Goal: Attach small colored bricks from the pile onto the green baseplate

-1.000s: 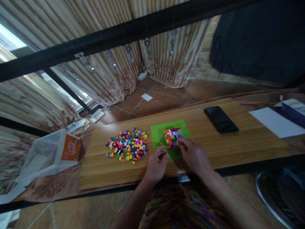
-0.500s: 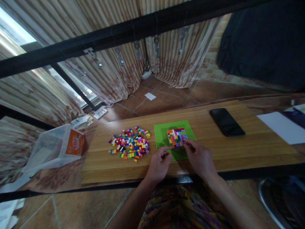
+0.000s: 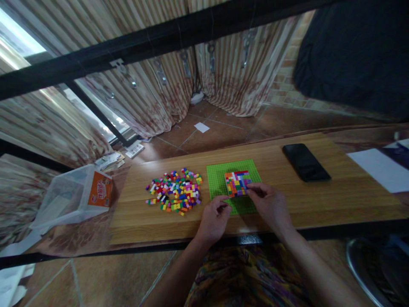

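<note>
A multicoloured block of small building bricks (image 3: 237,182) sits on the green studded baseplate (image 3: 214,170). My right hand (image 3: 270,204) is at its right edge, thumb and forefinger pinched together beside a purple brick; anything between the fingertips is too small to make out. Close to the block's lower left corner, my left hand (image 3: 214,217) rests over the baseplate's front edge with its fingers curled in and closed. Whatever it may hold is hidden. A pile of loose building bricks (image 3: 182,197) in many colours lies on the wooden board to the left.
A black phone (image 3: 306,163) lies on the wooden board (image 3: 351,200) to the right, with white paper (image 3: 380,168) beyond it. Left of the board stands a clear plastic box (image 3: 68,198) with an orange label. A dark metal bar (image 3: 153,42) crosses above the far side.
My right hand has barely shifted and stays pinched at the block's right edge. The left hand keeps its place. The whole view has tilted very slightly.
</note>
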A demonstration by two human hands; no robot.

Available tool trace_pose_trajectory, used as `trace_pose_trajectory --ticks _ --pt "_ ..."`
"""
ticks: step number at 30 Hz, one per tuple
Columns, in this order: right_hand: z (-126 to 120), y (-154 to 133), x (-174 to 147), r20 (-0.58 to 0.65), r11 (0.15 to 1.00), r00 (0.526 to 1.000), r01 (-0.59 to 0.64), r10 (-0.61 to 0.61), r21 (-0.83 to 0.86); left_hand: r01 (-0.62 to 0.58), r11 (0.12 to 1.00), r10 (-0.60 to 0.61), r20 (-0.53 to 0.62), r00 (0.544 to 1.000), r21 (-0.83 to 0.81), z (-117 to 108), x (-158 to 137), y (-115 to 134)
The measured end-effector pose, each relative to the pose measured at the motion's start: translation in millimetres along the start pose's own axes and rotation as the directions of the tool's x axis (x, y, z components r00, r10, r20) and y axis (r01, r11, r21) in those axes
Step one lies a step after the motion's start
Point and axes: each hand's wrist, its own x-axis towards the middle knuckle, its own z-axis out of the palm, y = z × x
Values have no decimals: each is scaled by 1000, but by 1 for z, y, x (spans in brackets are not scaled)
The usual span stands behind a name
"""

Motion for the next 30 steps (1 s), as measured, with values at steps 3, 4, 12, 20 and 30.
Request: trace_pose_trajectory --ticks 3,4,12,20,30 --pt "-1 -3 6 33 999 999 -41 41 -21 -23 999 24 -4 1000 23 0 0 -4" --pt "-1 -4 8 40 999 998 -45 46 -30 -29 999 29 -4 1000 24 0 0 -4" --pt "-4 -5 13 41 991 999 -1 7 -136 -38 999 38 -12 999 12 2 -3 -2" --pt "-3 -4 -2 -18 998 1000 -6 5 -55 -85 894 202 -226 953 440 -44 -19 -1" --pt "-6 -7 -19 -92 1000 996 9 -7 22 44 550 317 -257 913 834 -61 -11 -9"
